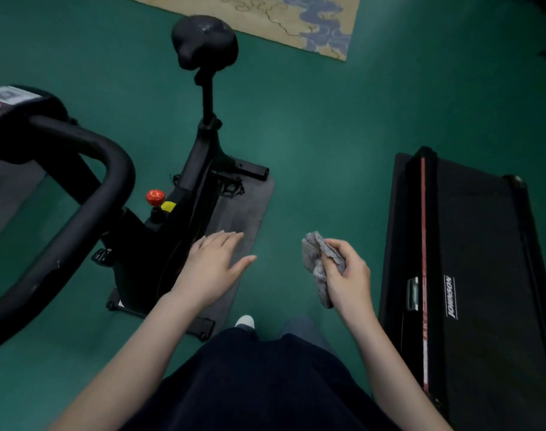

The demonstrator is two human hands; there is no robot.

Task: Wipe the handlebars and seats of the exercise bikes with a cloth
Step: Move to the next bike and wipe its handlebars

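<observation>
Right hand (348, 275), lower centre-right, grasps a bunched grey cloth (318, 262), fingers curled round it. The cloth is wadded ready for wiping and not yet on any surface.

Left hand (212, 265), centre, has its fingers straight and spread and holds nothing. It hangs above the floor mat (250, 213), probably kept free to steady the frame.

The exercise bike (200, 169) fills the left half:
- black handlebar (88, 194) looping at far left
- saddle (205, 40) at top centre, well apart from the cloth
- red knob (155, 196) left of centre

The dim view doesn't show whether either is wiped.

Johnson treadmill (470, 262) at right.
</observation>
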